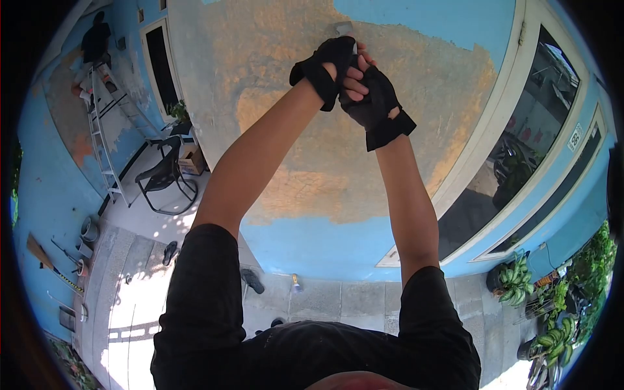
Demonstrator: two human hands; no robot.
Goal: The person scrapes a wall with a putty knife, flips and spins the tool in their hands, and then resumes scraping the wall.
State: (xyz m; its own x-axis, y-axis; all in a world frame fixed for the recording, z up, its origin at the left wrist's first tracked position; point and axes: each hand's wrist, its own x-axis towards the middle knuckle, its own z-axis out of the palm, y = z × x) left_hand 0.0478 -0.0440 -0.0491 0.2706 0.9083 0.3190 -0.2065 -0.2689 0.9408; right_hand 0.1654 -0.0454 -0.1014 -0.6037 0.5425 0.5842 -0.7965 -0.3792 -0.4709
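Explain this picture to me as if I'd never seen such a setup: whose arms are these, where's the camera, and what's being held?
There is no machine here: one person works with their own hands, in black fingerless gloves. The single picture comes from a camera on their head, looking forward and down; its wide lens bends the edges. The left hand and right hand close together on a flat-bladed tool, probably a scraper, mostly hiding its handle. Before them is a blue wall with a large bare patch. On the floor lie what looks like a small brush and dark footwear.
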